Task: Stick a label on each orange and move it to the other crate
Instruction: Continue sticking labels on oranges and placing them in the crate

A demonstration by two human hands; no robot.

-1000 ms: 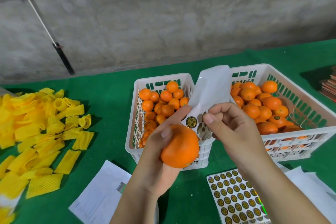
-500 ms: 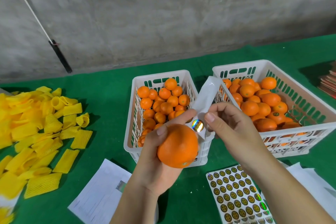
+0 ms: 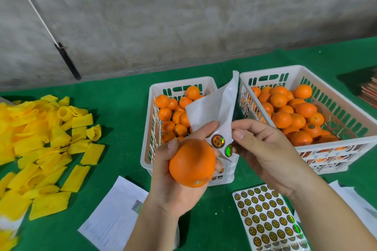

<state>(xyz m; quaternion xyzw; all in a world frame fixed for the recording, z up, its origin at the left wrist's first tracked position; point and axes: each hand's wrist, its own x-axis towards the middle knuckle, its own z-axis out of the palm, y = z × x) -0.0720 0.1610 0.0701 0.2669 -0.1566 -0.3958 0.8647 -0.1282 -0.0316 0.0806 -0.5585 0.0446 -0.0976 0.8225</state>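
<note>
Foam sleeves (image 3: 40, 149): yellow heap, left on the table (image 3: 122, 108), unchanged. Paper (image 3: 114, 216): near edge, unmoved. Left hand (image 3: 173, 171): fingers curled round the orange (image 3: 192, 162), held above the left crate (image 3: 146, 144) as before; fingertip also pins the backing sheet (image 3: 214, 108). Backing sheet: now opened wider and taller than half a second ago, two labels (image 3: 217, 140) showing instead of one. Right hand (image 3: 263, 149): pinches the sheet's right edge. Right crate (image 3: 346, 142): holds labelled oranges. Label sheet (image 3: 267, 220): near right.
</note>
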